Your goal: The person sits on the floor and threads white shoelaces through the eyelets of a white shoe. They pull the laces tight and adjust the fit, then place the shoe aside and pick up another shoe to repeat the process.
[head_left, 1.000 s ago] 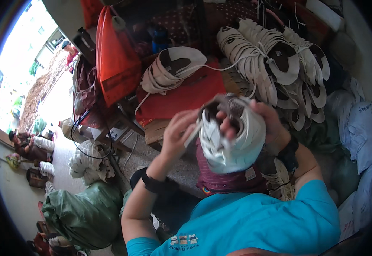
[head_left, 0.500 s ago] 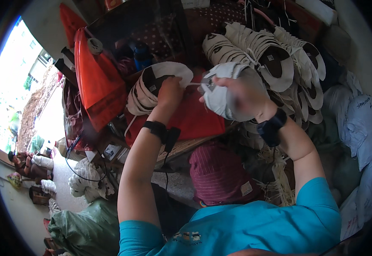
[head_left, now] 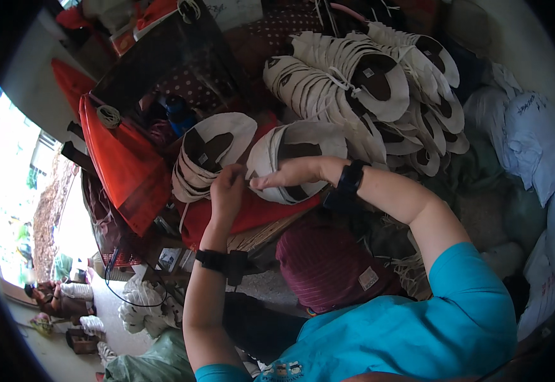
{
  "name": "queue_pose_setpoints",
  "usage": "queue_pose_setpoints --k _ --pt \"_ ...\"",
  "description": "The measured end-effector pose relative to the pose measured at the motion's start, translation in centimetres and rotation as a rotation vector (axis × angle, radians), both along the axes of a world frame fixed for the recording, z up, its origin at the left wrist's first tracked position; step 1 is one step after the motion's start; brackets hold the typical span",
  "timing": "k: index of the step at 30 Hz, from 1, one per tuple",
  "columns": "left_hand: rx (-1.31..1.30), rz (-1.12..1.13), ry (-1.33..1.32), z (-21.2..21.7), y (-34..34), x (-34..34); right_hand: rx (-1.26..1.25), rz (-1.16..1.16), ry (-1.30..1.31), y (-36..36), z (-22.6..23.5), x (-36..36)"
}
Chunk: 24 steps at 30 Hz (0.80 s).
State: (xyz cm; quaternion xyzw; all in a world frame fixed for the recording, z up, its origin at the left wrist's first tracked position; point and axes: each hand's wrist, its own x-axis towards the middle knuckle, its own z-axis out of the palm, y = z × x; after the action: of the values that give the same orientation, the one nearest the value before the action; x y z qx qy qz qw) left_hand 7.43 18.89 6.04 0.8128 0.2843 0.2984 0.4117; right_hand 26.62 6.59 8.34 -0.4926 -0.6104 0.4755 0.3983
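Two bundles of white fabric shoe uppers with dark linings lie side by side on a red cloth in front of me. My right hand reaches across the right-hand bundle and grips its near side, thumb pointing left. My left hand is closed in a pinch in the gap between the two bundles, close to my right thumb; what it pinches is too small to make out. The left-hand bundle sits just beyond my left fingers, a pale strip hanging from its lower edge.
A large pile of similar shoe uppers stands at the back right. Orange-red bags hang at the left, near a blue bottle. White sacks line the right side. A maroon striped cloth is below the table edge.
My right hand has brought its bundle down and left, setting it beside the other one. The white cord stretched between my hands no longer shows. My view has shifted slightly.
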Motion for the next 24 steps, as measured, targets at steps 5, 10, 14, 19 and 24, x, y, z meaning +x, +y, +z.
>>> queue_pose_setpoints --k 5,10,14,19,24 --pt "-0.655 -0.147 -0.294 1.5 -2.1 0.1 0.420 -0.046 -0.292 -0.2 0.1 -1.6" --pt "-0.395 -0.097 -0.083 1.4 -4.1 0.2 0.384 -0.351 -0.982 -2.1 0.4 -3.6" --pt "-0.270 -0.024 -0.012 0.9 -3.7 0.7 0.408 -0.350 -0.913 -7.9 4.1 -4.5" --pt "-0.155 -0.049 0.047 2.3 -5.0 1.2 0.641 -0.242 -1.000 -13.5 8.1 -5.5" --pt "-0.167 -0.061 0.058 2.9 -5.5 1.4 0.427 -0.183 -0.565 -14.8 9.4 -4.5"
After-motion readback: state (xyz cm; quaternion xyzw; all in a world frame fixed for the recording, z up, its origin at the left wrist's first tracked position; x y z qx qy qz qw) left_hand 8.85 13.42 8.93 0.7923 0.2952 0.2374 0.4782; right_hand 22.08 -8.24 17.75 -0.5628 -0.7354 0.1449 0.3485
